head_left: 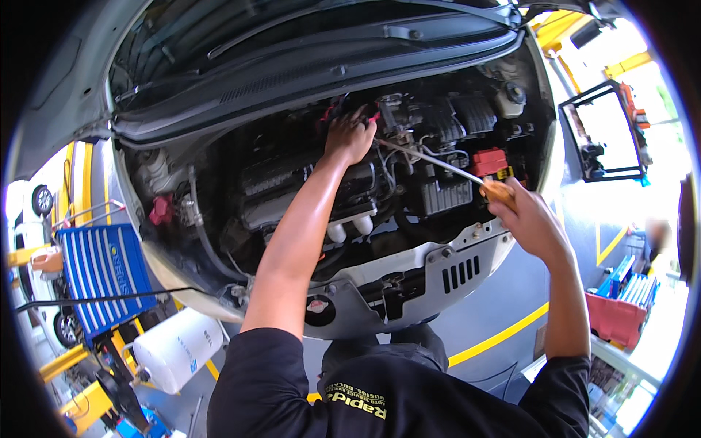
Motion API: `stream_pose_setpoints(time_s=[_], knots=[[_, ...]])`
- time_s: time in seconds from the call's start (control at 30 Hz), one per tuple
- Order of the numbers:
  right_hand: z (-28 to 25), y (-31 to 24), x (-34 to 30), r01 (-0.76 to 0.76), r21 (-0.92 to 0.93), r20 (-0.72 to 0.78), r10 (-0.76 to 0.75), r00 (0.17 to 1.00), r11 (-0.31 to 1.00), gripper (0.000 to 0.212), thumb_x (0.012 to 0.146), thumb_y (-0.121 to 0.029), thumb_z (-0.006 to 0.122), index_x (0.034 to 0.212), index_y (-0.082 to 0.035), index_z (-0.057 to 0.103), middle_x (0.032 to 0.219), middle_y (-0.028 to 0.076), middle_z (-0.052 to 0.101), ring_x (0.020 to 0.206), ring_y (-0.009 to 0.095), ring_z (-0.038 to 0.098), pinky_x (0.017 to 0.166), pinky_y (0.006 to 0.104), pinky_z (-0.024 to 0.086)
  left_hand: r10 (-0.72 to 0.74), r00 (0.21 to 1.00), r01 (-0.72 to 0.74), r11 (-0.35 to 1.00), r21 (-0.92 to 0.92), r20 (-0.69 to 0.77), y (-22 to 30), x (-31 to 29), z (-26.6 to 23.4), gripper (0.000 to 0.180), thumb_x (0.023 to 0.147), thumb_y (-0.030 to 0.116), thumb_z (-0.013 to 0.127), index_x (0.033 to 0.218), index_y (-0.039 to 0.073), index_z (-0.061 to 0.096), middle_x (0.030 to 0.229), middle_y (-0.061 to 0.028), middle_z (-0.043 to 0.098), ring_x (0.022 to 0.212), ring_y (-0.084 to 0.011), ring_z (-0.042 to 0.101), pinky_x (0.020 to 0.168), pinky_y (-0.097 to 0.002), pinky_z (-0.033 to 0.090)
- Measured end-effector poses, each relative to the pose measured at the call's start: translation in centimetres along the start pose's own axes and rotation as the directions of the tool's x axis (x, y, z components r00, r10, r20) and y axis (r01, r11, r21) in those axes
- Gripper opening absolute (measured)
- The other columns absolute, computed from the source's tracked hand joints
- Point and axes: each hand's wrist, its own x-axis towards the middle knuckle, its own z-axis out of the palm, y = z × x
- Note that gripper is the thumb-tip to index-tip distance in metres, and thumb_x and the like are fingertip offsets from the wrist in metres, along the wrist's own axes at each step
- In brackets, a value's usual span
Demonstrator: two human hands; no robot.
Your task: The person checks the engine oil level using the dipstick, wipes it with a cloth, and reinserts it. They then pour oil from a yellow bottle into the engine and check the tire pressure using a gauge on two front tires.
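Inside the open engine bay (409,252) of a pale car, a person in a black short-sleeved shirt (438,398) with yellow print works with both bare hands, which are apart from each other. The right hand (531,223) is closed around the amber-orange handle of a long, straight hand tool (438,162) with a thin metal shaft. This tool slants across the right part of the bay, its far end close beside the left hand (352,136). That hand reaches deep toward the rear of the engine, back upward, near some small pinkish-red parts (374,117); its fingertips are partly hidden, so I cannot tell whether they grip anything.

Below the left forearm lies a dark, ribbed engine cover (281,186). Near the tool's handle sits a bright red block-shaped cover (489,161), with a grey finned metal part (447,196) to its left. Farther back on the right is a whitish plastic reservoir (511,101) with a black cap. Beyond the car on the left stand a blue ribbed panel (106,270) and a white cylindrical tank (177,350); on the right, a red tool chest (615,320) stands past a yellow floor line (500,333).
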Motion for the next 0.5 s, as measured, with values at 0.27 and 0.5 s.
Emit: stream_pose_setpoints(time_s=[0.27, 0.5], knots=[[1.2, 3.1, -0.7, -0.026, 0.102, 0.109, 0.014, 0.994, 0.994, 0.033, 0.100, -0.031, 0.069, 0.116, -0.002, 0.060, 0.076, 0.018, 0.069, 0.069, 0.032, 0.069, 0.070, 0.0451, 0.051, -0.320, 0.909, 0.399, 0.854, 0.334, -0.266, -3.6, -12.2, -1.1, 0.054, 0.106, 0.036, 0.044, 0.150, 0.005, 0.052, 0.164, -0.0119, 0.041, 0.151, -0.0332, 0.036, 0.123, -0.0491, 0.027], [1.1, 2.9, -1.3, 0.003, 0.232, 0.090, -0.025, 0.996, 0.973, 0.033, 0.101, -0.026, 0.067, 0.125, -0.004, 0.061, 0.081, 0.015, 0.072, 0.071, 0.022, 0.071, 0.070, 0.0387, 0.055, -0.065, 0.972, 0.074, 0.997, 0.031, -0.228, 1.0, -13.7, 7.3, 0.062, 0.098, 0.033, 0.055, 0.155, 0.008, 0.046, 0.165, -0.0075, 0.040, 0.153, -0.0280, 0.035, 0.123, -0.0488, 0.025]])
